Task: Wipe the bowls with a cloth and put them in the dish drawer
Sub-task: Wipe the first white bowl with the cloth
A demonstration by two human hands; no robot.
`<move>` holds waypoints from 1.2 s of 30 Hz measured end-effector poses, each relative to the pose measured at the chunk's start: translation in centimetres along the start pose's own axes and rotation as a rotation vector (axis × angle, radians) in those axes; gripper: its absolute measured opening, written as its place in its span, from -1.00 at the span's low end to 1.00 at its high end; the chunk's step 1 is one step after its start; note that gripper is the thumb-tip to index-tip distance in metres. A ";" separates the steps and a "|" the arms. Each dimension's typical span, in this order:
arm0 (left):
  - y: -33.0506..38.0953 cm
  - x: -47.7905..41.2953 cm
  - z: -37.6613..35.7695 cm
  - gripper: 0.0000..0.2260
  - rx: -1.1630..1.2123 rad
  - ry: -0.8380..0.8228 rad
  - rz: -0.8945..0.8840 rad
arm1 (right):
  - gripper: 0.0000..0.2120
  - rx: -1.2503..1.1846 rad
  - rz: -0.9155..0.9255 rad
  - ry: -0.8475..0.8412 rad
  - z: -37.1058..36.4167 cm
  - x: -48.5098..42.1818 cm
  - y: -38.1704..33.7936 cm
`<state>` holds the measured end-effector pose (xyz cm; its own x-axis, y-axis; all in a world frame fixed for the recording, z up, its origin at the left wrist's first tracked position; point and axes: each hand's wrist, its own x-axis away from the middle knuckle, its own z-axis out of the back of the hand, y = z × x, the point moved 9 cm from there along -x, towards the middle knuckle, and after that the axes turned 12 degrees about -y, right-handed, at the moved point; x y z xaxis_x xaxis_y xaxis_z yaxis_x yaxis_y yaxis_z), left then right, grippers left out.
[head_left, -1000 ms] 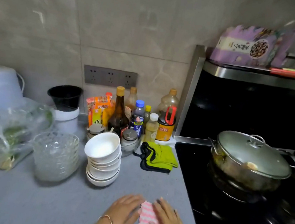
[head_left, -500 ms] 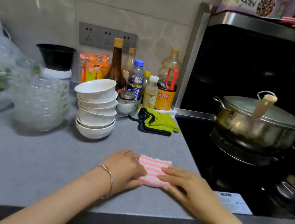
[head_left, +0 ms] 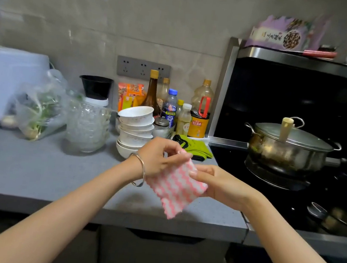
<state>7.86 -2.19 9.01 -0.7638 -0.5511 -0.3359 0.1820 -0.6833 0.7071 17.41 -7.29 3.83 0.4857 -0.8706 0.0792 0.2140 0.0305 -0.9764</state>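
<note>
While the grey counter runs across the whole lower view, a black stove sits at its right end with a lidded steel pot on it. At the back left of the counter stand a white appliance and a clear plastic bag of greens. Next to the bag is a stack of glass bowls, and just right of that a stack of white bowls, the top one tilted. Behind the white bowls a cluster of bottles lines the wall, and a green cloth lies beside them. Both hands hold a pink-and-white striped cloth above the counter's front edge, clear of the surface. The left hand, with a bracelet on the wrist, pinches the cloth's top corner; the right hand grips its right edge.
</note>
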 end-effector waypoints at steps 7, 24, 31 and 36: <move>-0.4 0.1 5.5 -0.84 -0.200 0.174 -0.030 | -0.85 -0.221 -0.054 0.088 -2.2 -4.9 -1.0; -15.9 -4.0 15.5 -0.54 -0.695 0.060 0.269 | -0.88 -0.631 -0.068 0.315 6.4 -13.6 1.1; -14.8 -5.1 16.1 -0.29 -0.608 0.116 0.107 | -0.75 -0.677 -0.074 0.321 7.4 -14.8 1.5; -10.8 -5.4 17.5 -0.80 -0.406 0.206 0.014 | -0.84 -0.763 0.070 0.428 8.9 -14.1 -0.1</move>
<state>-0.78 16.56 14.08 -0.6281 -0.6173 -0.4738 0.4507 -0.7849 0.4252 18.07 9.35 4.55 0.0841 -0.9932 0.0809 -0.5042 -0.1124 -0.8563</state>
